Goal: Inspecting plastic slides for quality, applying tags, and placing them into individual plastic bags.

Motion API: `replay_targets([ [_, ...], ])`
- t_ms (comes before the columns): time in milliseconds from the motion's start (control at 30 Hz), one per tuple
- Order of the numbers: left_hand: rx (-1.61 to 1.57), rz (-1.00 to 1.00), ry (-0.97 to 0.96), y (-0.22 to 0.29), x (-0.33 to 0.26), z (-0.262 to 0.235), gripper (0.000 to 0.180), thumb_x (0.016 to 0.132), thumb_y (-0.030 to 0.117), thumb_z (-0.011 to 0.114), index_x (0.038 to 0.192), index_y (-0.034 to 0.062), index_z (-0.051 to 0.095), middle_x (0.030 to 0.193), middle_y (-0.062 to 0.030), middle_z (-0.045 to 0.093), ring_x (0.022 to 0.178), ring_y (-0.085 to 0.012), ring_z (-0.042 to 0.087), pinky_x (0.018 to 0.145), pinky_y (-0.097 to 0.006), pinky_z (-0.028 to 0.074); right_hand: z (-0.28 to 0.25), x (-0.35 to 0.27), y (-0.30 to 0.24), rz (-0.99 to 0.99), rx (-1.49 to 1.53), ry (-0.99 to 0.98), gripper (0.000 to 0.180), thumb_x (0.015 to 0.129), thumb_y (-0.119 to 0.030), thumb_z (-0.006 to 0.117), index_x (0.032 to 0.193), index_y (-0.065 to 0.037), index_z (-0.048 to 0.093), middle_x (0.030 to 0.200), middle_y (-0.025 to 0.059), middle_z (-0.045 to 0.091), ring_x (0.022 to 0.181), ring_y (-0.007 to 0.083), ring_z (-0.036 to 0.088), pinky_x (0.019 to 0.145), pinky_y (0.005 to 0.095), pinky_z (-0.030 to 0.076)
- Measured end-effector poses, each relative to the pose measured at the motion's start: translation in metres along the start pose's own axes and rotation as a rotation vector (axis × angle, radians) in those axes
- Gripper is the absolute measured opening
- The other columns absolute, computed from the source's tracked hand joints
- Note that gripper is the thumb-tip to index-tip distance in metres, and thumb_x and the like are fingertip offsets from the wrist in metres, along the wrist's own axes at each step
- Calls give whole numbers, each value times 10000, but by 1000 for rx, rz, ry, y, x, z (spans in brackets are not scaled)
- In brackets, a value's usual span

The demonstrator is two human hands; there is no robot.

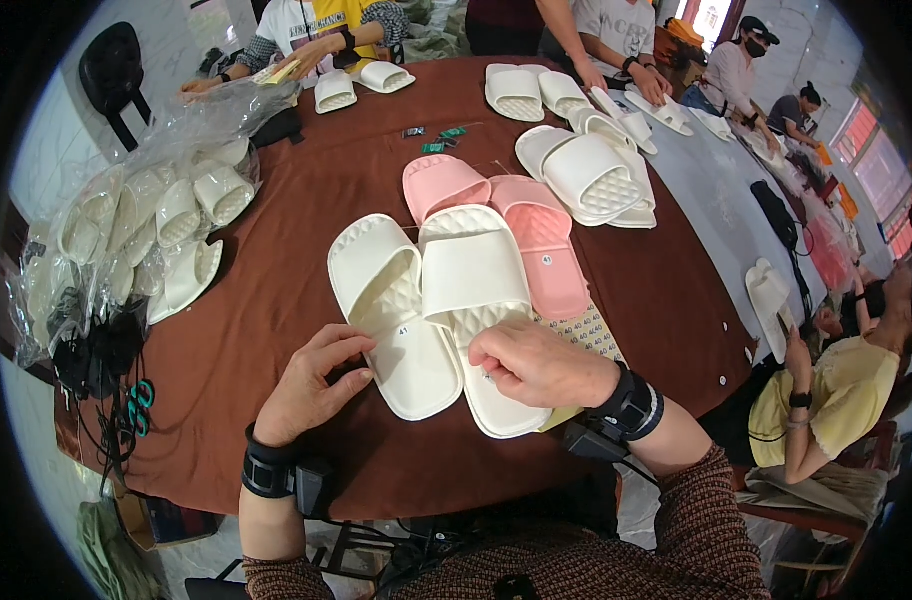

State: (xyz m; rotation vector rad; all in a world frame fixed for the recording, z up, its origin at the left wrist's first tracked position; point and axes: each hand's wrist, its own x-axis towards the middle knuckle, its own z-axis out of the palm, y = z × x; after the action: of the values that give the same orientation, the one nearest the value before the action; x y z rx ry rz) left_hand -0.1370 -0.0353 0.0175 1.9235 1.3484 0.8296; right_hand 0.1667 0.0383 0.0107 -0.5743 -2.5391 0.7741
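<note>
Two white slide slippers lie side by side in front of me, the left slipper [416, 375] and the right slipper [476, 268], toes pointing away. A small round label sits on the left slipper's insole. My left hand [316, 385] rests at that slipper's outer edge, thumb and fingers apart. Over the right slipper's insole, my right hand [546, 368] is closed with its fingers curled down beside a partly covered label; anything in the fingertips is hidden. Beyond the white pair are a pink slipper [446, 187] and a second pink slipper [551, 270], partly covered.
A sheet of small round labels [596, 335] lies partly under the slippers. More white slippers [586, 178] are stacked at the far right. Bagged slippers [176, 215] and teal-handled scissors [139, 407] are at left. Other people work around the brown-covered table [306, 165].
</note>
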Motion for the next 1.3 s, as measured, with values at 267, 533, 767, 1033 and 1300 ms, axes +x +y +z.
replay_targets([
  [267,13,21,6,1,0,0,319,861,98,699,1158,3,633,1158,-127,586,1041,-261,606,879,-331,496,4,-1,2,-16,-25,-9,150,848,-38,542,988,-55,490,893,156,610,871,363,574,841,457,420],
  [533,-6,10,-8,0,0,-1,331,902,203,670,1155,-5,627,1177,-128,573,1053,-243,586,887,-321,477,4,-2,5,-40,-17,-36,150,839,-38,535,973,-70,475,843,123,596,851,329,589,837,440,408],
  [767,-8,-18,-28,0,0,-2,338,899,199,673,1165,-4,624,1189,-128,568,1057,-242,584,888,-320,476,-23,-4,-1,205,309,-130,188,796,10,565,965,-49,508,751,87,554,699,246,566,661,370,450],
  [1033,5,-43,-26,4,1,-1,334,886,159,667,1171,-10,624,1198,-133,564,1092,-250,569,916,-328,467,-40,-9,17,172,142,-128,182,788,53,612,924,-42,538,761,22,524,681,139,527,605,292,440],
  [1300,42,-15,-30,2,1,-2,343,860,106,692,1185,15,628,1198,-128,573,1077,-266,588,889,-334,489,-35,-8,13,194,72,-139,72,869,-51,553,937,-33,538,824,144,613,796,339,606,693,425,466],
])
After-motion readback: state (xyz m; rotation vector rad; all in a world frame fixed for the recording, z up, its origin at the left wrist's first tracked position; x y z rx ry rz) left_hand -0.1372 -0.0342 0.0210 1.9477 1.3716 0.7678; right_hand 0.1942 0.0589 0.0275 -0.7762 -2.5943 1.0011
